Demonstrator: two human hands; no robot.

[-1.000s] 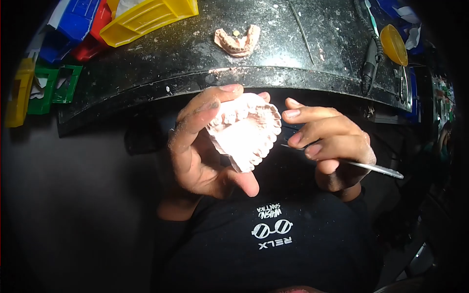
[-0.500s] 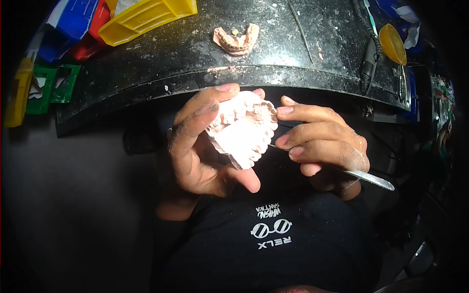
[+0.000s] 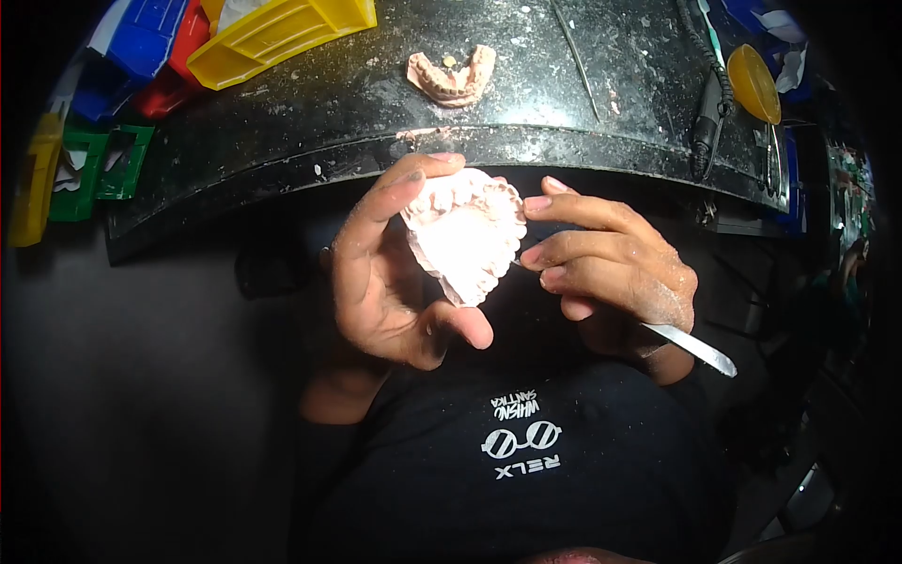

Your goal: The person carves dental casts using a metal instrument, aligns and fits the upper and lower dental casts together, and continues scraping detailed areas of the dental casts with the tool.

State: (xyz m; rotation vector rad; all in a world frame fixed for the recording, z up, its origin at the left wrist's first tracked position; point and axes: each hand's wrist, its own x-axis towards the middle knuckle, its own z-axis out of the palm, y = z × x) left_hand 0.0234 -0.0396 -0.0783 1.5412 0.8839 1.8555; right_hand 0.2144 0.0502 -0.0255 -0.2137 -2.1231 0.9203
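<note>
A plaster dental model (image 3: pixel 460 235), pale pink and glaring under the lamp, is gripped in my left hand (image 3: pixel 385 273), fingers along its upper left and thumb at its lower end. Its row of teeth faces up and curves toward the right. My right hand (image 3: pixel 611 258) is closed around a slim metal carving knife (image 3: pixel 695 348); the flat silver end sticks out below the palm. The other end points at the model's right-side teeth, mostly hidden by my fingers. My right fingertips are at the model's edge; whether they touch it I cannot tell.
On the black dusty bench (image 3: pixel 348 103) lies a second horseshoe-shaped dental model (image 3: pixel 453 80). A thin metal rod (image 3: pixel 576 61), a corded handpiece (image 3: pixel 709 122) and an orange bowl (image 3: pixel 754 85) are toward the right. Yellow (image 3: pixel 282 42), red, blue and green bins stand at the left.
The dental model and both hands have shifted slightly up and left. The model has tilted a little, and the knife has moved along with my right hand.
</note>
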